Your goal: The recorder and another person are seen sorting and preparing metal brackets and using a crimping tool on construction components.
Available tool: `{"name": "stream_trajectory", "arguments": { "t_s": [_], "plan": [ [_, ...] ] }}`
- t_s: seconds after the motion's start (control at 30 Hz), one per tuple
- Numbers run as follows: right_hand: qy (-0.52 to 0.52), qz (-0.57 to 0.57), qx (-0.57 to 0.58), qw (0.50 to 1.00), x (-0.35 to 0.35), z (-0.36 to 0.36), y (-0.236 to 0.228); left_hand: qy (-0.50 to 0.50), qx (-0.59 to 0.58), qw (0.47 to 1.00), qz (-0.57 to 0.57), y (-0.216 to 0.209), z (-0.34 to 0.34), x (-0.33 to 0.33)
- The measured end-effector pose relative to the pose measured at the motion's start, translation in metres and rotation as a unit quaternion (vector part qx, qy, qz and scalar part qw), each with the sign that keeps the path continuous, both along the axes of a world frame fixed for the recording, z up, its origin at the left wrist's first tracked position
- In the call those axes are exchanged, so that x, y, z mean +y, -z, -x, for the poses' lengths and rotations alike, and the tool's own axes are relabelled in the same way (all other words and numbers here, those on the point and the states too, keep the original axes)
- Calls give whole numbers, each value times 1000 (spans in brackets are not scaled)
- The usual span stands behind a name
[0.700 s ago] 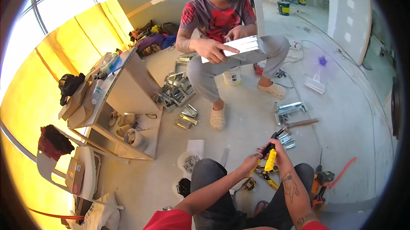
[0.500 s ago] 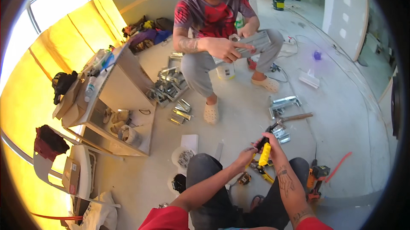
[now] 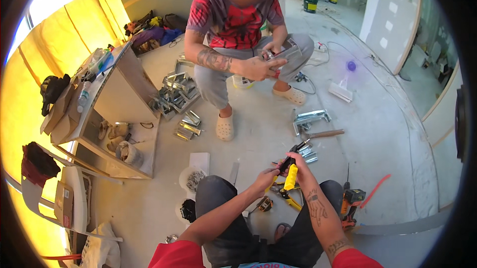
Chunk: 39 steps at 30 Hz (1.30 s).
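Yellow-handled tool (image 3: 290, 176) with dark body held in front of the wearer, above the floor (image 3: 392, 143) and between left knee (image 3: 213, 187) and right knee (image 3: 332, 189). Right hand (image 3: 298, 162) wrapped round the dark body, clamped on it; nose points forward and slightly right. Left hand (image 3: 266, 179) meets the tool from the other side, fingers drawn together against it; whether they clamp the tool or a small part beside it, cannot tell. Judgement: the two-sided hold steadies the tool while the fingers work near its body, and the low seat keeps supplies in reach. Tub of bright fasteners (image 3: 193, 179) and tub of black fasteners (image 3: 187, 210) stand beside the left knee; tape measure (image 3: 265, 203) and yellow-handled snips (image 3: 293, 201) lie between the legs, drill (image 3: 353, 199) outside the right knee. Just past the nose: short metal pieces (image 3: 309, 153), then hammer (image 3: 325, 133), crowding the forward side. Farther out, a co-worker (image 3: 233, 24) sits holding a metal section (image 3: 288, 53), one clog (image 3: 225, 126) planted ahead, limiting room there. Metal channels (image 3: 189, 125) lie off the cabinet's (image 3: 121, 89) lower right edge. Red strip (image 3: 376, 191) lies just beyond the drill.
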State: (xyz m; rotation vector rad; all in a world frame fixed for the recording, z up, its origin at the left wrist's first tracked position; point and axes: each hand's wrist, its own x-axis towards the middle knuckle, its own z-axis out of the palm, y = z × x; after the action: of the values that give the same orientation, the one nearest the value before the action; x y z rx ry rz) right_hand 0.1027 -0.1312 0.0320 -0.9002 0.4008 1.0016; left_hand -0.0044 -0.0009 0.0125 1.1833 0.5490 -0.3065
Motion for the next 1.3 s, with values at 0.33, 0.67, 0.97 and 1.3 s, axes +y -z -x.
{"name": "stream_trajectory", "arguments": {
  "t_s": [0.33,0.67,0.97,1.3],
  "plan": [
    [5,-4,2,1000,6,-2,8,-14,-8,1000,-19,8,0,1],
    [9,-14,8,1000,-9,-3,15,24,-19,999,-20,15,-5,-4],
    [40,-28,-72,996,14,5,29,94,-21,995,-3,-51,9,-9],
    [62,72,-89,991,16,-8,34,145,-25,987,-62,-39,3,-11]
  ]
}}
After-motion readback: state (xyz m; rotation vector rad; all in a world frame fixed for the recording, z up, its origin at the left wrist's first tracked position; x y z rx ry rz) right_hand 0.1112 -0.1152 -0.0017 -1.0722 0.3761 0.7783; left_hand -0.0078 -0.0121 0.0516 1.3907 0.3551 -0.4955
